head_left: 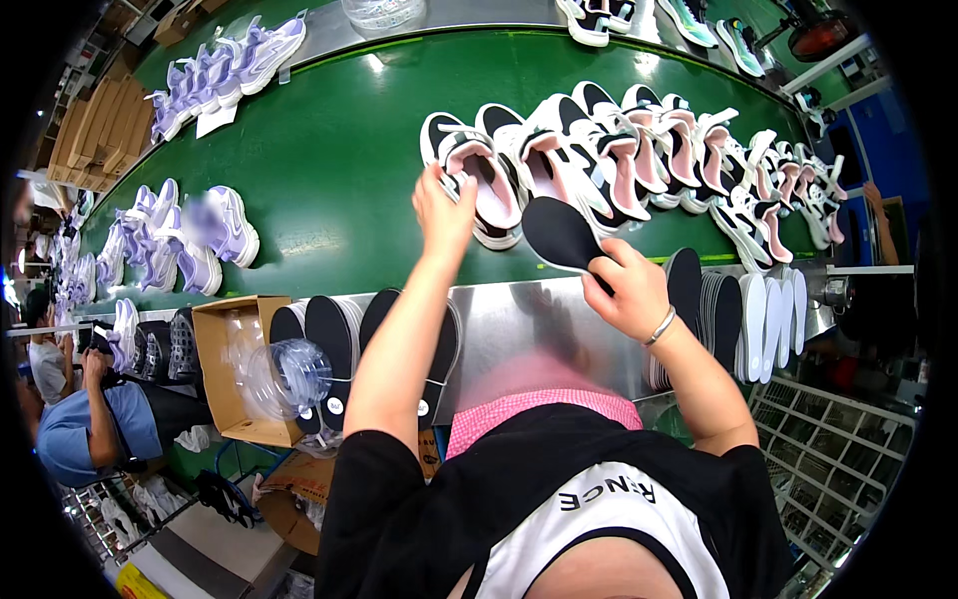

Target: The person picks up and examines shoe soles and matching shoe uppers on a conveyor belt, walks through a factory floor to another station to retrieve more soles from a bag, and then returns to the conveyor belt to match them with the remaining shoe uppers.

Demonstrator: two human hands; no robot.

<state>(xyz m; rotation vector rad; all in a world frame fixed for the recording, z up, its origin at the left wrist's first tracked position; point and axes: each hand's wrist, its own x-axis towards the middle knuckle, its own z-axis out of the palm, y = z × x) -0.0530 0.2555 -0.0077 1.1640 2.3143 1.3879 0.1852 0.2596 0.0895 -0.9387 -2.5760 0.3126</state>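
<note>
My left hand (445, 215) grips the near left edge of a black-and-white sneaker (496, 205) with a pink lining, its fingers closed on the collar. The shoe rests on the green work surface, opening upward. Just right of it, my right hand (631, 292) pinches one end of a black insole (559, 232) between thumb and fingers. The insole's wide end points up and left, in front of another sneaker (544, 165). A row of similar sneakers (669, 140) stretches away to the right.
Stacks of black insoles (720, 309) and white insoles (763, 324) stand on the metal ledge (519, 324). An open cardboard box (225, 359) with clear plastic pieces sits left, beside more black insoles (327, 334). Purple sneakers (235, 230) line the left; a co-worker (105, 424) sits beyond.
</note>
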